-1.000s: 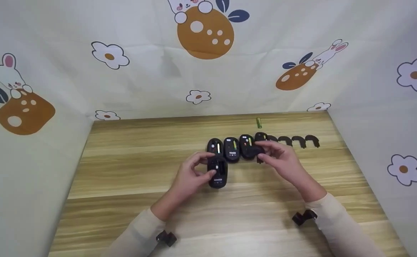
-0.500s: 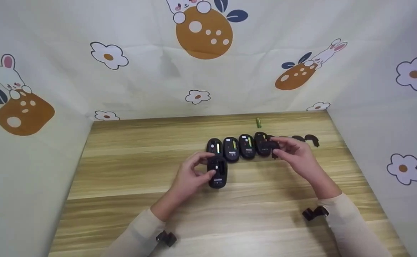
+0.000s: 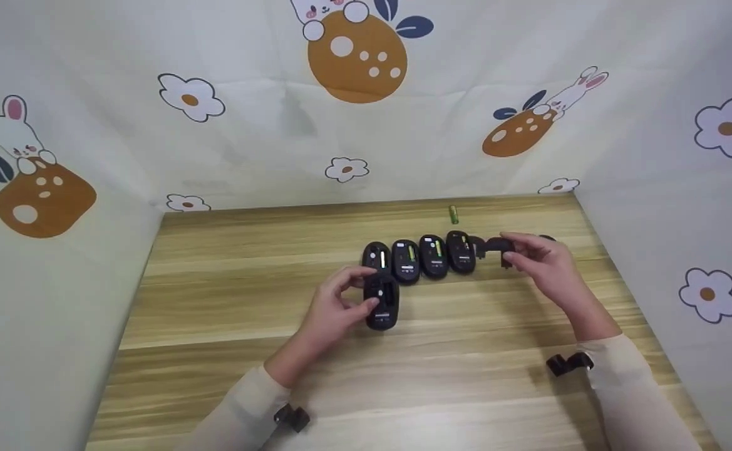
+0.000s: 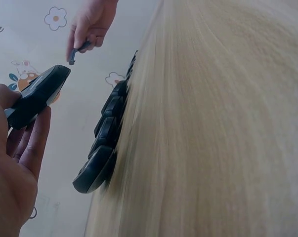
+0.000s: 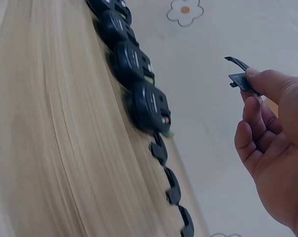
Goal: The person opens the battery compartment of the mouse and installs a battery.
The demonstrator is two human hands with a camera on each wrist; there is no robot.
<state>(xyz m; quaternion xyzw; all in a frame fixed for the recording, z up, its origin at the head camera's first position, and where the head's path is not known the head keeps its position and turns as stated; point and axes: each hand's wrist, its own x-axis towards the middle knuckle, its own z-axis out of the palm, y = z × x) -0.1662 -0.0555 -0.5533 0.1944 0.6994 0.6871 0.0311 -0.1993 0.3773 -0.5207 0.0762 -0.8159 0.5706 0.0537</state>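
My left hand (image 3: pixel 340 300) holds a black computer mouse (image 3: pixel 386 314) above the table, underside up, its battery slot uncovered and dark inside. In the left wrist view, thumb and fingers grip this mouse (image 4: pixel 39 96) by its sides. My right hand (image 3: pixel 550 266) pinches a curved black battery cover (image 5: pixel 242 81) between thumb and fingertips, raised off the table. Below and beside that hand lie similar covers (image 5: pixel 173 190) in a row. Several more black mice (image 3: pixel 433 266) rest underside up in a line, with green-yellow batteries in their open slots.
One loose green battery (image 3: pixel 454 215) lies behind the mice, near the table's back edge. Patterned cloth walls (image 3: pixel 265 144) enclose the wooden table (image 3: pixel 240 263) at the back and both sides. A black wrist device sits on each sleeve.
My right hand has moved rightward with the battery cover, from over the rightmost mouse to over the row of covers. The left hand keeps its mouse in the same place.
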